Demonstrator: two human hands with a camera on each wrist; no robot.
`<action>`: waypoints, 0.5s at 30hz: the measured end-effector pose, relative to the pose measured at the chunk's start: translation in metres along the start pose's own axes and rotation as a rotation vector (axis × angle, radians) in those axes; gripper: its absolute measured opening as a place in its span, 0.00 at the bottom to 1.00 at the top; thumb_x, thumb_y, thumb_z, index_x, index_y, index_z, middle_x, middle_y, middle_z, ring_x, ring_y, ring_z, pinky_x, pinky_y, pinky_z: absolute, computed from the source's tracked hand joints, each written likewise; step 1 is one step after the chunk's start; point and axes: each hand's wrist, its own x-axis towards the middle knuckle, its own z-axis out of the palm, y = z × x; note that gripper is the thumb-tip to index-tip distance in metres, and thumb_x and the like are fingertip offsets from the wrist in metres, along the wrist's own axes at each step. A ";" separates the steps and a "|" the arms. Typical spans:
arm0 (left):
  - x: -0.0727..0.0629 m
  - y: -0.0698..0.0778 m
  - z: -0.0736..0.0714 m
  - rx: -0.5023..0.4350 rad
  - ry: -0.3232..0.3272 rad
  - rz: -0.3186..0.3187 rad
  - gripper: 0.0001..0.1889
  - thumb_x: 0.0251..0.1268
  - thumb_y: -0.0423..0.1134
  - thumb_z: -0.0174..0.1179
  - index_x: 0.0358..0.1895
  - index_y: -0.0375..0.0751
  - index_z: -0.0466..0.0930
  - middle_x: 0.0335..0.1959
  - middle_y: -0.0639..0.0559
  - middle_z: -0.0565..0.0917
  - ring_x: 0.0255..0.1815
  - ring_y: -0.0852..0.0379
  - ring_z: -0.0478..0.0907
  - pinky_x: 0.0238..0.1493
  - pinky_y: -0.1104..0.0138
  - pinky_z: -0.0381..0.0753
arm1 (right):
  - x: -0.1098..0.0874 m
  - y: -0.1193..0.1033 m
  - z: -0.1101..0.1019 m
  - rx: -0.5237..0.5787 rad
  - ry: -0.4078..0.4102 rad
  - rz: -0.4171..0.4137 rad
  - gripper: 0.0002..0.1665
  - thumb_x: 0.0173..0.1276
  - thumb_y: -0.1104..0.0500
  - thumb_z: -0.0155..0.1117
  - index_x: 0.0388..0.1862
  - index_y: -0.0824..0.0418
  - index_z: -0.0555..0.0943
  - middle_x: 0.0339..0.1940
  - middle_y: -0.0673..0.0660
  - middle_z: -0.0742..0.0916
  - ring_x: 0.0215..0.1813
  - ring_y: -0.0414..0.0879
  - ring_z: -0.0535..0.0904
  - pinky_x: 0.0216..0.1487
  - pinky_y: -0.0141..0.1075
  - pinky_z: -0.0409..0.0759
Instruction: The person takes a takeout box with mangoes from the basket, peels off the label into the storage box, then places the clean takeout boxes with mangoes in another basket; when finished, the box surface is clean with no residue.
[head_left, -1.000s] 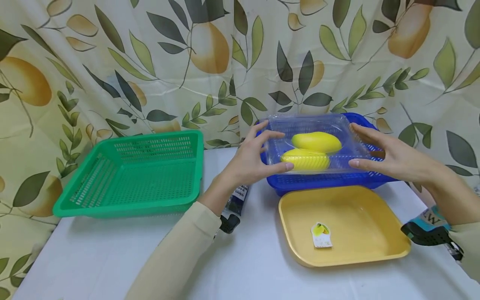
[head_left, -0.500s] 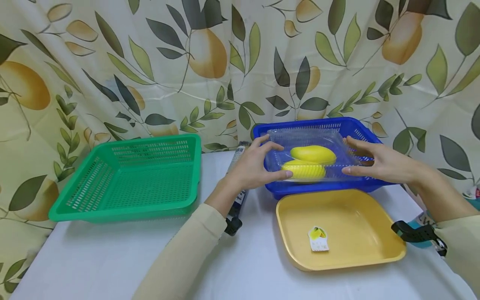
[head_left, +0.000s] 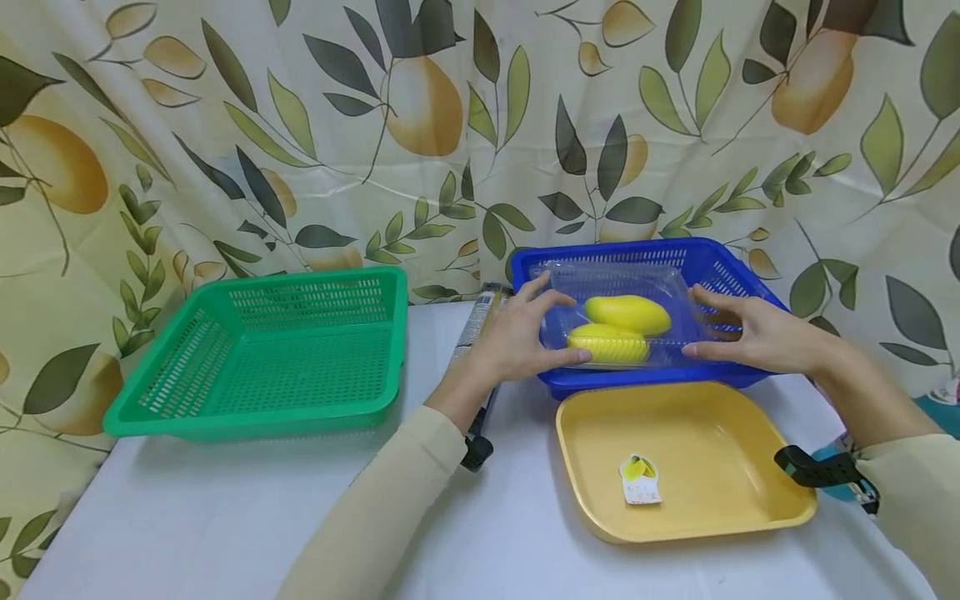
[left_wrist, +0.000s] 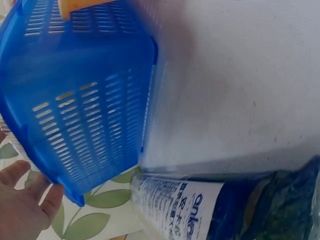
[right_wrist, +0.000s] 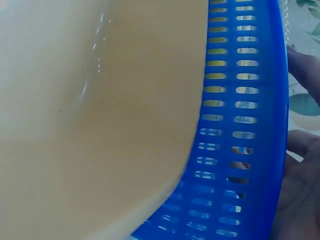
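Observation:
A clear plastic box [head_left: 660, 279] holding two yellow mangoes [head_left: 628, 314] sits low within the blue basket [head_left: 720, 258], its front edge close over the basket's front rim. My left hand [head_left: 517, 333] grips the box's left side, thumb at the front and fingers at the back. On the opposite side, my right hand [head_left: 765, 333] holds the box between thumb and fingers. In the left wrist view, the left hand [left_wrist: 25, 205] shows beside the basket's rim. Part of the right hand [right_wrist: 302, 175] appears beyond the rim in the right wrist view.
A yellow tray [head_left: 720, 467] with a small mango-picture card [head_left: 640, 481] stands in front of the blue basket. To the left is a green basket [head_left: 315, 350]. A printed packet [left_wrist: 200, 207] lies under my left forearm, between the baskets. A patterned curtain [head_left: 420, 192] hangs behind.
Both hands have lowered the clear box with the mangoes down into the blue basket, keeping their grip. The head view has shifted slightly.

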 end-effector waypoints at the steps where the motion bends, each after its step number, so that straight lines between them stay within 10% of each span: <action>1: 0.000 -0.001 0.002 0.001 -0.002 -0.001 0.36 0.59 0.64 0.71 0.69 0.57 0.74 0.85 0.50 0.50 0.83 0.40 0.52 0.79 0.36 0.42 | 0.000 0.001 0.001 0.003 0.000 0.000 0.59 0.69 0.50 0.73 0.83 0.70 0.47 0.80 0.76 0.59 0.70 0.78 0.69 0.60 0.60 0.77; 15: 0.007 -0.004 0.011 0.112 -0.109 -0.037 0.35 0.64 0.69 0.61 0.71 0.59 0.73 0.82 0.48 0.61 0.84 0.44 0.46 0.77 0.34 0.50 | -0.001 0.002 0.004 -0.010 -0.030 0.012 0.55 0.71 0.47 0.71 0.81 0.74 0.53 0.78 0.78 0.62 0.68 0.78 0.71 0.59 0.61 0.78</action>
